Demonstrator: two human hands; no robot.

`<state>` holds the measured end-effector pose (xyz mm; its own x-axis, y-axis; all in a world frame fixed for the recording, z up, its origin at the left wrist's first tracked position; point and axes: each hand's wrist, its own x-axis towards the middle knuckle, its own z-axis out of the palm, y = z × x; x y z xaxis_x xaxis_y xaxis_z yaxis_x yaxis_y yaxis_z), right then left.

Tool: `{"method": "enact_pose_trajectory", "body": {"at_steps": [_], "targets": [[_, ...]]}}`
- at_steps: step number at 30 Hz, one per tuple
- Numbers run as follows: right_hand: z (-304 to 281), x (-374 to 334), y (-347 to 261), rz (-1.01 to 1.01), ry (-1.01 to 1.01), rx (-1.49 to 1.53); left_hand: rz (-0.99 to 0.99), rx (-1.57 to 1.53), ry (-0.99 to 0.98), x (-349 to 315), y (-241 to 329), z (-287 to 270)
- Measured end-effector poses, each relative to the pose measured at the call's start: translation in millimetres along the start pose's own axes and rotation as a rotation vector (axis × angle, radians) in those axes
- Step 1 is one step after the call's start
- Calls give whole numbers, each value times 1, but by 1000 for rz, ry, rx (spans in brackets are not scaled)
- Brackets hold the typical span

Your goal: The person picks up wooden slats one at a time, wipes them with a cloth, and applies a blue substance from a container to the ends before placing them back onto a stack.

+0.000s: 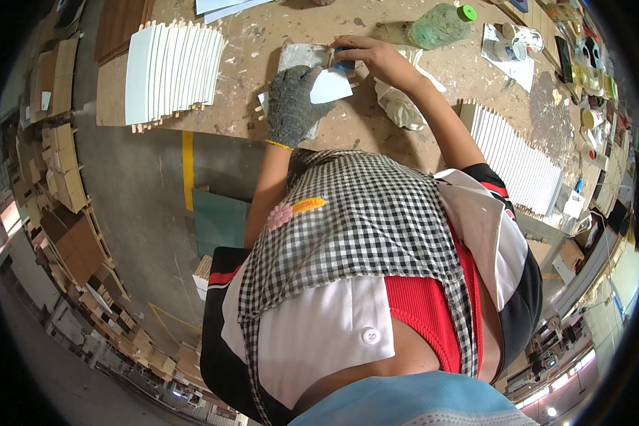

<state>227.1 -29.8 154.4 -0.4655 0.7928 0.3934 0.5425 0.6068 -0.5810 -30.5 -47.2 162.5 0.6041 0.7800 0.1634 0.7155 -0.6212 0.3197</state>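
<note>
My left hand (293, 105), in a dark grey knitted glove with a yellow cuff, bears down on a small white panel (331, 86) and holds it on the worktable. Wooden dowel ends poke out at the panel's sides. My bare right hand (380, 60) grips a small blue block-like thing (344, 62) at the panel's far right edge; its exact kind is partly hidden by the fingers. Just beyond the glove lies a whitish, plastic-looking packet or block (304, 55). A crumpled white cloth (402, 101) rests under my right forearm.
A row of white panels with dowels (172, 73) stands at the left of the stained worktable (252, 82). Another row of white panels (511, 157) lies at the right. A green-capped bottle (441, 25) and a white cup (511, 50) sit farther back.
</note>
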Motion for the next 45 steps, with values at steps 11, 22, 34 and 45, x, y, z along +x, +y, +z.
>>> {"method": "enact_pose_trajectory", "body": {"at_steps": [11,22,34,45], "targets": [[-2,-14,6,56,222,-267,-65,14,77,-6,0,8],[47,-79,-56,412,316,-133,-326,-331,-4,-72,-45,-11],[54,-80,-10,451,384,-137,-389,-393,157,-87,-22,22],[55,-48,-76,270,144,115,-442,-621,137,-95,-30,39]]}}
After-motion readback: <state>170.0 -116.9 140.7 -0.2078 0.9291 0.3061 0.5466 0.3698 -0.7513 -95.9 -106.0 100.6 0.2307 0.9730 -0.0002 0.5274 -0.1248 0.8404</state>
